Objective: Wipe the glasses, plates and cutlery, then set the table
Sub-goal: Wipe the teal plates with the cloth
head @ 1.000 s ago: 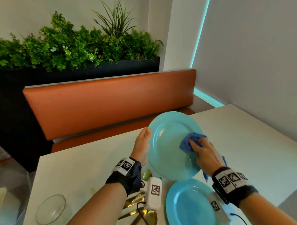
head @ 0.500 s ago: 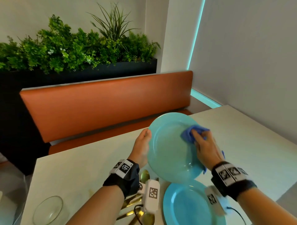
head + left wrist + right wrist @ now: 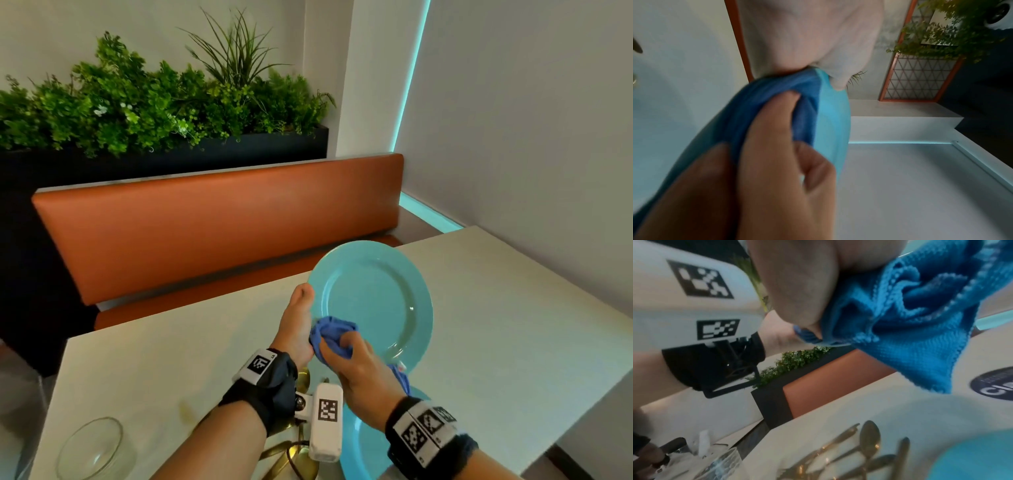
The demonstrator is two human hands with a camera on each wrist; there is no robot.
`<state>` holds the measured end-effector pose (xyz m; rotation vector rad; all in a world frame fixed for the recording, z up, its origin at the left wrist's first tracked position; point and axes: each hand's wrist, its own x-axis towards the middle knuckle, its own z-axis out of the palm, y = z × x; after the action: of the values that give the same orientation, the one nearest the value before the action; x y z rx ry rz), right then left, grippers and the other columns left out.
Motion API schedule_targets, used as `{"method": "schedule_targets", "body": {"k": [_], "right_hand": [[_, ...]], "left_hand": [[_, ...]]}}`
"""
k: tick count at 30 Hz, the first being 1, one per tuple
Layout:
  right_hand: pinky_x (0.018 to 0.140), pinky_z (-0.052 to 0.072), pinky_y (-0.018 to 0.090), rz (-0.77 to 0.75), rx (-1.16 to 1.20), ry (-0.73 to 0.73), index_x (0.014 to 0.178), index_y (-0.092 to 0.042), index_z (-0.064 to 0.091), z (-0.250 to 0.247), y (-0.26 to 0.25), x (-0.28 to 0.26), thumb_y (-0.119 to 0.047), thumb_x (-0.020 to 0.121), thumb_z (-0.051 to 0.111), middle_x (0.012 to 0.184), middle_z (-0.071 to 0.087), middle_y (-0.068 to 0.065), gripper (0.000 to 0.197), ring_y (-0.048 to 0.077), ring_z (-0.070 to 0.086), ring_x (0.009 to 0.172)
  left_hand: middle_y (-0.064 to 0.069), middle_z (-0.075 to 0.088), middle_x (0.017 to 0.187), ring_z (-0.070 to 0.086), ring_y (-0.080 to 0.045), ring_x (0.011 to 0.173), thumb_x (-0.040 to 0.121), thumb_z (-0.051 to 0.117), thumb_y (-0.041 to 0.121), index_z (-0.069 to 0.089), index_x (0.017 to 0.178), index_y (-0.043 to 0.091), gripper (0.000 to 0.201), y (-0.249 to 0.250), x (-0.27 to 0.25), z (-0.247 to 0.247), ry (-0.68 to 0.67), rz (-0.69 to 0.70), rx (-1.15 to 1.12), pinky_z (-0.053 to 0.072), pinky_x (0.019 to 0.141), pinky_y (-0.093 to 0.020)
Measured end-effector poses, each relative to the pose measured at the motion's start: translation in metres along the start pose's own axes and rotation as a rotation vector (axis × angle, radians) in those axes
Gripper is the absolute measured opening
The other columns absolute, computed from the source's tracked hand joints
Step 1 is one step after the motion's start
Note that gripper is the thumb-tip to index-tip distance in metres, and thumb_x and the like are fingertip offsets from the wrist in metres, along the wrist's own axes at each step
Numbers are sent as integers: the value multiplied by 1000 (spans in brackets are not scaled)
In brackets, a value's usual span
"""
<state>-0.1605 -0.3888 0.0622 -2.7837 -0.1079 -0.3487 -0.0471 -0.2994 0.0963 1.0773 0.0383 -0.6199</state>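
Held plate (image 3: 373, 301): turquoise, round, raised above the bench (image 3: 513, 325) and tilted with its face toward the camera. It is gripped at its left rim by the left hand (image 3: 296, 329); the thumb is seen along the rim edge, while the remaining fingers are hidden behind the plate.

Cloth (image 3: 334, 337): blue, bunched, pressed against the lower-left part of the plate's face, just beside the left hand. It is clenched in the right hand (image 3: 359, 373), whose fingers (image 3: 777, 116) are curled into the folds; a loose tail of cloth is seen hanging below the hand in the right wrist view (image 3: 920, 353).

Second plate (image 3: 363, 452): turquoise, laid flat on the bench under the right wrist, near the front edge.

Cutlery (image 3: 859, 451): gold-coloured spoons and forks, laid on the bench beside the second plate, partly hidden beneath the left wrist in the head view.

Glass bowl (image 3: 92, 448): clear, set on the bench at the near left corner, well apart from the plates.

Seat (image 3: 222, 233): orange upholstered, behind the bench; planter with green foliage (image 3: 137, 102) behind it.
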Motion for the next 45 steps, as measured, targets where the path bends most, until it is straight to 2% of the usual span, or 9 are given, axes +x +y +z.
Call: {"method": "schedule_targets", "body": {"k": [4,7,13,23,26,30,32,40,45], "right_hand": [[50,51,24,-93,-243,-65,113,-40,50,-22,44,-21,-18,70,41,90,56,-3,49,16,62,65],[47,53,35,146,-253,34,111,-34,58,-54,87,-8,-16,70,45,85,58,8,47,33,63,63],[96,41,41,361,-99,291,139,-14,42,-66,65,58,-4,88,42,132,38,26,52,42,46,117],[66,57,37,155,65,194,118,-9,64,-3,-5,27,-12,75,51,97,59,20,45,36,63,78],[63,53,33,63,79,128,112,-20,62,3,-2,7,-3,69,56,93,58,15,47,33,61,76],[66,52,23,-125,-14,-28,118,-40,50,-2,21,-34,-5,70,60,103,52,0,59,21,61,81],[62,52,17,-190,-166,-64,112,-45,54,-17,48,-47,-13,67,62,100,46,-8,55,12,60,76],[56,54,40,257,-256,240,113,-17,66,-60,86,-3,0,59,56,89,60,23,57,42,63,67],[71,52,41,64,-54,142,121,-32,51,-9,42,-25,-14,79,42,103,57,20,46,37,59,83]], "left_hand": [[-9,63,99,60,-26,89,101,36,33,54,93,20,23,2,-2,-4,-34,66,64,49,87,-45],[-5,62,94,58,-21,84,101,36,29,56,92,20,24,5,-2,-3,-65,93,123,48,76,-34],[-1,66,92,61,-15,81,102,36,27,57,93,18,24,-11,-9,10,-152,41,152,49,73,-30],[-18,67,96,65,-29,87,99,39,21,61,104,10,24,-23,-15,-2,-58,-73,-113,55,81,-38],[-20,62,79,62,-31,79,98,42,29,59,78,5,36,-21,-12,-5,39,-126,-23,51,79,-38],[-23,62,108,61,-34,100,98,41,36,56,98,10,30,-16,-10,-7,33,-99,64,48,94,-55],[-16,61,97,59,-27,86,100,39,29,53,91,14,22,-13,-9,-9,-13,-42,103,50,82,-44],[-4,62,85,58,-17,73,102,35,23,52,85,16,25,-28,-17,11,-167,-2,199,49,65,-27],[-12,49,89,51,-19,80,102,35,25,44,76,21,28,-44,-20,14,-131,-43,226,47,77,-35]]}}
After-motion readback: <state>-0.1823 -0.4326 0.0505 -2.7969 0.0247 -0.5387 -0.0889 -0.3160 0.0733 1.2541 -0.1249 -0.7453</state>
